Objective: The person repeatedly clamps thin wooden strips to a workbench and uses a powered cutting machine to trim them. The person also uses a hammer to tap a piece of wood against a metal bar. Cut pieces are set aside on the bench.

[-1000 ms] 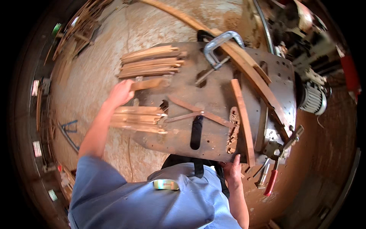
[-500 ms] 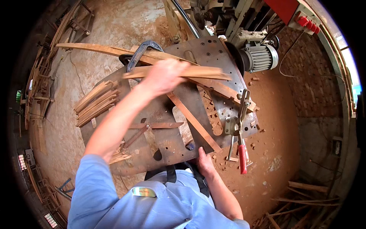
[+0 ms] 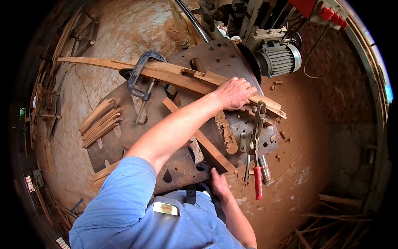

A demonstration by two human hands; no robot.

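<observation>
Stretched across the metal table, my left hand (image 3: 235,93) is closed over a small bundle of wooden strips (image 3: 270,107). The strips lie along a long wooden board (image 3: 178,79), their right ends next to a toggle clamp (image 3: 258,145) with a red handle. A dark C-clamp (image 3: 134,76) grips the board farther left. At the near table edge, my right hand (image 3: 220,184) has its thumb up against the rim; its other fingers are mostly hidden. A flat wooden bar (image 3: 211,147) slants across the table just beyond it.
Several curved wooden strips (image 3: 101,124) are stacked on the metal table's (image 3: 178,176) left side. Wood chips (image 3: 227,139) lie in a slot and on the floor. An electric motor (image 3: 282,60) stands beyond the table at the right. Scrap wood (image 3: 331,224) is piled at lower right.
My left hand has carried the strips rightward and nearer, from above the table down onto the long board by the toggle clamp. My right hand stays at the table edge.
</observation>
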